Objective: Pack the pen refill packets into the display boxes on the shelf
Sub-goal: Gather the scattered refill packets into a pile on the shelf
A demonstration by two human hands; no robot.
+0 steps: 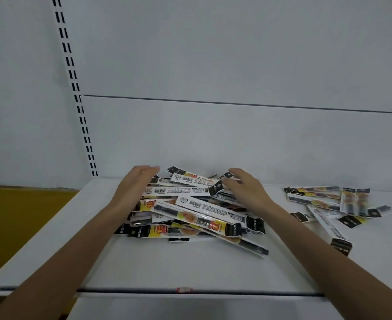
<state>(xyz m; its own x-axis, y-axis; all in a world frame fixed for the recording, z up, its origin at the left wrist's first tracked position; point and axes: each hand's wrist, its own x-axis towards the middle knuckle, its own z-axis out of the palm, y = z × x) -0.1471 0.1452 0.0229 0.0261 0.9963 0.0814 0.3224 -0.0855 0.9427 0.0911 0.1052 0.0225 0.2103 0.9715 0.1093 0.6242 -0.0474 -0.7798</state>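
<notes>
A loose heap of pen refill packets [197,211] lies on the white shelf [167,262], near the middle of its back edge. The left hand [135,183] presses against the heap's left side, fingers straight and together. The right hand [245,188] rests on the heap's right side, fingers spread and slightly bent, gripping nothing. A smaller scatter of packets [329,202] lies toward the shelf's right edge.
</notes>
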